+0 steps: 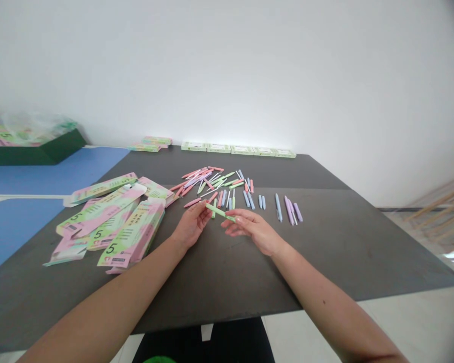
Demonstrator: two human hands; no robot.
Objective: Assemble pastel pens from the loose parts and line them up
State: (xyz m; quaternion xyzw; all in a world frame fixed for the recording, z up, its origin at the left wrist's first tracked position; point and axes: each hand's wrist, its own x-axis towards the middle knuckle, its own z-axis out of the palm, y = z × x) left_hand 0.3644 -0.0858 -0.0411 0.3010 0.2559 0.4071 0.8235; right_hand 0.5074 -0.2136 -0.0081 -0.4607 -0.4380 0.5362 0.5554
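A light green pen is held between both hands above the dark table. The fingertips of my left hand pinch its left end, and my right hand grips its right end. Just beyond the hands lies a loose pile of pen parts in pink, green, purple and blue, with thin white refills among them. Blue pen parts rest close behind my right hand. Farther right are a blue pen and purple pen parts, side by side.
Flat pink-and-green cartons overlap at the left. White-green boxes line the wall side, with a small stack of cartons beside them. A dark green bin with packages stands on a blue surface. The dark table has its near edge before my lap.
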